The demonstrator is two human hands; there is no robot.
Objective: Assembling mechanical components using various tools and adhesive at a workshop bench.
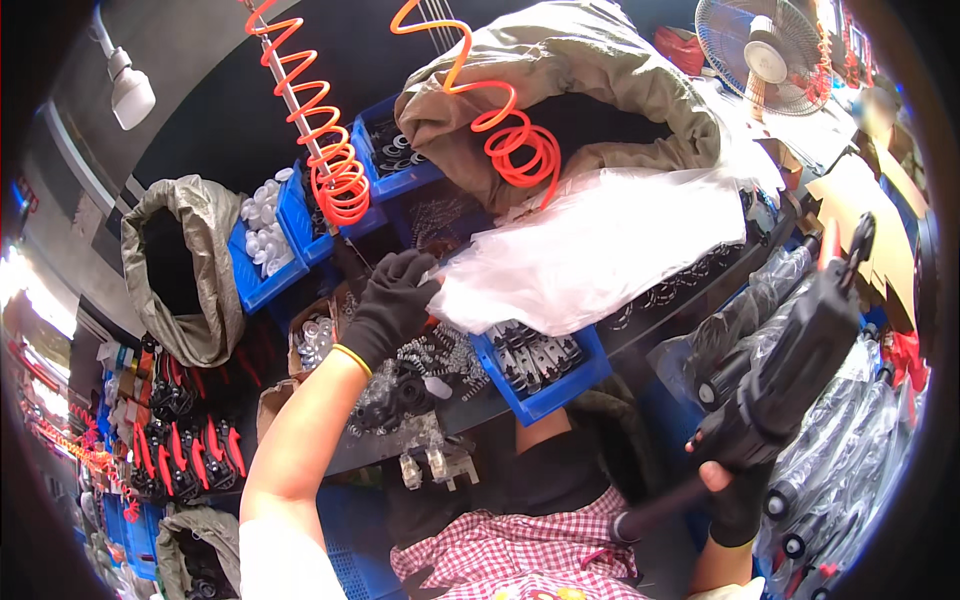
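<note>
My left hand (390, 305), in a black fingerless glove, reaches over the bench with its fingers closed at the left edge of a stack of thin white plastic bags (580, 250). My right hand (735, 500), gloved the same way, grips a long black tool body (790, 365) held up tilted at the right. A dark shaft (665, 508) runs from it toward my lap; the tool's exact kind is unclear. Below the bags stands a blue bin (545, 385) of metal parts. Loose springs and small black parts (405, 385) lie beneath my left wrist.
Blue bins (270, 285) of white plastic caps and rings stand at the back left. Two orange coiled air hoses (335, 180) hang over the bench. Cloth-rimmed openings (190, 270) flank the bins. Plastic-wrapped tools (840, 460) are stacked at right; a fan (765, 62) stands behind.
</note>
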